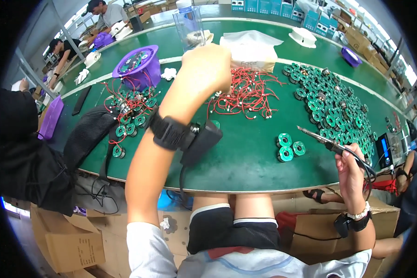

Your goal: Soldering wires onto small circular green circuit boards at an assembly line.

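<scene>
Right hand (350, 163) fingers wrapped around soldering iron (326, 141), tip aimed left, above the three green coil parts (288, 147), not touching. Left hand (207, 69) raised, closed in a fist over the red wire pile (248, 92); can't tell what it pinches. Surface: green bench (245, 162), big spread of green parts (333, 102) right, purple bowl (139, 65) left. Cardboard boxes below; other workers at the far-left bench.

Black-handled soldering iron (326, 143) held tilted, tip up-left; red wire pile (248, 95) on green bench
</scene>
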Available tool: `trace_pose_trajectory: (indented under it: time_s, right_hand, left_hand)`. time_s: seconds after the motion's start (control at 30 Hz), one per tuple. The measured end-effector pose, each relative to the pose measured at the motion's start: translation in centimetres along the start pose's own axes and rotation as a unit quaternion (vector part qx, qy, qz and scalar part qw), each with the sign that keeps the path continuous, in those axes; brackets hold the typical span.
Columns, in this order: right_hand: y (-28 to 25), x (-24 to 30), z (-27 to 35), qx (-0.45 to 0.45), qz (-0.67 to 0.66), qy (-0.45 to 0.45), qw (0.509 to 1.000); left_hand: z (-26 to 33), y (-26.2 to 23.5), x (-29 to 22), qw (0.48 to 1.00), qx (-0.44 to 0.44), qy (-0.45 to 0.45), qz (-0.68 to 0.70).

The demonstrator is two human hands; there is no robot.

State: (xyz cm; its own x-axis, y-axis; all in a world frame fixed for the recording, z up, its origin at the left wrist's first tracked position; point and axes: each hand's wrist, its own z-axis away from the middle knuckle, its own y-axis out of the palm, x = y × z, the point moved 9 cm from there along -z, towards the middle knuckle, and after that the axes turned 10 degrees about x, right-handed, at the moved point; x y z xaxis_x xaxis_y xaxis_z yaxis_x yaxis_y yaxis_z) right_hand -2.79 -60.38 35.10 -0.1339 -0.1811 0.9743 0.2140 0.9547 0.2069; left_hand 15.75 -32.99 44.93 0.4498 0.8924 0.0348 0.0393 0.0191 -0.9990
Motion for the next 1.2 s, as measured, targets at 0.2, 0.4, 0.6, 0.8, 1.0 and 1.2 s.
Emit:
trace_pose_trajectory:
  time_s: [0.2,0.4,0.6,0.8,1.0,1.2]
  right_hand:
    - [-0.5,0.8,0.2,0.001,-0.004,-0.013,1.000]
    - [-0.7,1.0,0.3,0.009,-0.012,0.010,1.000]
    - [-1.0,0.5,0.4,0.017,-0.053,0.036,0.998]
    - [-1.4,0.7,-0.2,0.055,-0.063,0.033,0.996]
    - [-1.7,0.6,-0.5,0.064,-0.090,0.031,0.993]
    - [-2.1,0.3,-0.6,0.055,-0.108,0.035,0.992]
  left_hand:
    - [1.8,2.4,-2.0,0.977,0.194,0.081,-0.041]
    - [4.6,3.7,-2.2,0.980,0.132,0.150,0.016]
    - [5.2,3.1,-4.0,0.953,0.129,0.219,0.166]
    - [4.6,2.0,-7.9,0.856,0.154,0.338,0.360]
    - [3.8,0.9,-10.2,0.827,0.198,0.386,0.357]
    - [3.1,0.5,-11.8,0.867,0.186,0.409,0.215]
